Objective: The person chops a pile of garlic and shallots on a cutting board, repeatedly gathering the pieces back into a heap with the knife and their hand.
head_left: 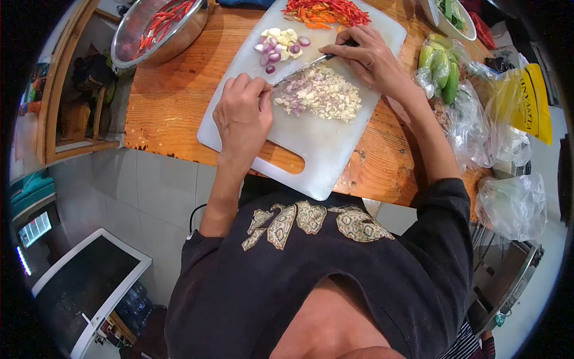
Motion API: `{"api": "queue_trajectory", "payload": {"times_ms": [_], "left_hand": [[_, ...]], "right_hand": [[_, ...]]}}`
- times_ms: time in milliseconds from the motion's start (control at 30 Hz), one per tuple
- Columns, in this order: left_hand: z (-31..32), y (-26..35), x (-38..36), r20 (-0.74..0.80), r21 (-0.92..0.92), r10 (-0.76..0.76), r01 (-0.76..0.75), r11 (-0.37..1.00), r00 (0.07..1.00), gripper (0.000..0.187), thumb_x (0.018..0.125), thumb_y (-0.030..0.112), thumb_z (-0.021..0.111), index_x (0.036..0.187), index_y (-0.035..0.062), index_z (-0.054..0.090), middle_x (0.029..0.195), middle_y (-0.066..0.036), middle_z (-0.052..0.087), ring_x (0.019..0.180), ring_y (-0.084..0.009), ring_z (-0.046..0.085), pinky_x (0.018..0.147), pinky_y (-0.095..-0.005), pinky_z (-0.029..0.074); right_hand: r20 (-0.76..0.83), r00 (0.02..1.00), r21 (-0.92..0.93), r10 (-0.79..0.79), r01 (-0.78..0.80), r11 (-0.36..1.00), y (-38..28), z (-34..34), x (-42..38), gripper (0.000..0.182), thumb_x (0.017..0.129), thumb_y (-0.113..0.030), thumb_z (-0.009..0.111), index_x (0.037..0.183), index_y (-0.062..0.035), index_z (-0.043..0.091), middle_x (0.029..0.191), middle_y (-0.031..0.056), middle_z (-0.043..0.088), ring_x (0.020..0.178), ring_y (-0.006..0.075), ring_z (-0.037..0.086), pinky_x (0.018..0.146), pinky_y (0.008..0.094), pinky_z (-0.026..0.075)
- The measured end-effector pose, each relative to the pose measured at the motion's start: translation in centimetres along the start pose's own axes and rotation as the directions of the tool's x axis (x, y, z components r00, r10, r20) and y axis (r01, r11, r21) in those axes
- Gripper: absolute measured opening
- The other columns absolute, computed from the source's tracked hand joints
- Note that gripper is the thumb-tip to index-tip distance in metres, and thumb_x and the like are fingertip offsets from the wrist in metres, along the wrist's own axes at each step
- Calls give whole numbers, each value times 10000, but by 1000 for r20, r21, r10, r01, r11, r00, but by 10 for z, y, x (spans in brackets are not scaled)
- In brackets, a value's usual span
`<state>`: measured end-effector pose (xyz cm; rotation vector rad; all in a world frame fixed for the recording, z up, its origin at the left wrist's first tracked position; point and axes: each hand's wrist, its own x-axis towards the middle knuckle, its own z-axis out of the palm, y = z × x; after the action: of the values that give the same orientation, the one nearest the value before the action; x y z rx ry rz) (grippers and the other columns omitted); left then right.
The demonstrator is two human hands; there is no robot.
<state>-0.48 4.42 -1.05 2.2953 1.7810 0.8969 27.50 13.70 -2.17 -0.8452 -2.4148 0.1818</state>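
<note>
My right hand point(369, 60) grips the dark handle of a knife point(304, 69), its forefinger and thumb close to the blade. At the blade's far end, my left hand point(242, 113) is closed with thumb and fingers pinched at the tip. The blade lies across the upper edge of a heap of finely chopped garlic and shallot point(326, 96). Whole peeled shallots point(274, 57) and garlic cloves point(281, 37) sit just above the blade. All of this rests on a white cutting board point(239, 145), with sliced red and orange chillies point(326, 12) at its far end.
A metal bowl of red chillies point(128, 45) stands at the wooden table's point(161, 107) far left. Along the right are bagged green vegetables point(439, 69), clear plastic bags point(511, 206), a yellow bag point(535, 102) and a white bowl of greens point(466, 27). The table's front edge runs beneath my forearms.
</note>
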Motion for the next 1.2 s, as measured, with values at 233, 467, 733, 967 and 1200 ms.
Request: {"api": "queue_trajectory", "payload": {"times_ms": [233, 467, 733, 967, 1200], "left_hand": [[-10, 14, -17, 56, -102, -15, 20, 995, 998, 108, 813, 12, 738, 899, 68, 706, 854, -76, 609, 848, -292, 611, 711, -421, 495], [-16, -9, 4, 24, -133, 157, -152, 979, 987, 97, 824, 35, 751, 907, 75, 719, 878, -53, 669, 850, -277, 627, 720, -403, 506], [-46, -36, 16, 242, -65, 288, -281, 958, 927, 144, 808, 49, 777, 946, 76, 749, 937, -62, 718, 877, -277, 671, 770, -385, 526], [-18, -34, 35, 222, -108, 455, -442, 891, 863, 120, 816, 87, 770, 930, 103, 734, 926, -25, 700, 882, -246, 663, 750, -374, 543], [-1, -4, 59, 175, -163, 602, -580, 798, 779, 96, 824, 143, 767, 892, 118, 703, 879, -3, 663, 865, -219, 653, 709, -362, 540]], "right_hand": [[-3, 998, -222, -57, 55, 973, -44, -35, -20, 538, 723, -44, 728, 1238, -201, 750, 1047, 55, 618, 1010, 278, 576, 926, 410, 474], [-106, 992, -429, 70, -109, 897, -114, -46, -32, 522, 731, -56, 707, 1228, -210, 745, 987, 6, 631, 817, 189, 595, 687, 329, 503], [-214, 880, -92, 423, -450, 888, -189, 2, -43, 390, 781, -48, 750, 1162, -131, 753, 924, 14, 628, 760, 195, 591, 625, 328, 499], [-248, 779, -33, 577, -601, 798, -198, 14, -64, 377, 811, -80, 789, 1182, -128, 750, 928, 27, 627, 791, 201, 619, 621, 330, 507], [-370, 750, -93, 547, -616, 782, -194, -8, -84, 412, 787, -91, 814, 1193, -127, 755, 928, 49, 651, 783, 215, 629, 637, 336, 517]]}}
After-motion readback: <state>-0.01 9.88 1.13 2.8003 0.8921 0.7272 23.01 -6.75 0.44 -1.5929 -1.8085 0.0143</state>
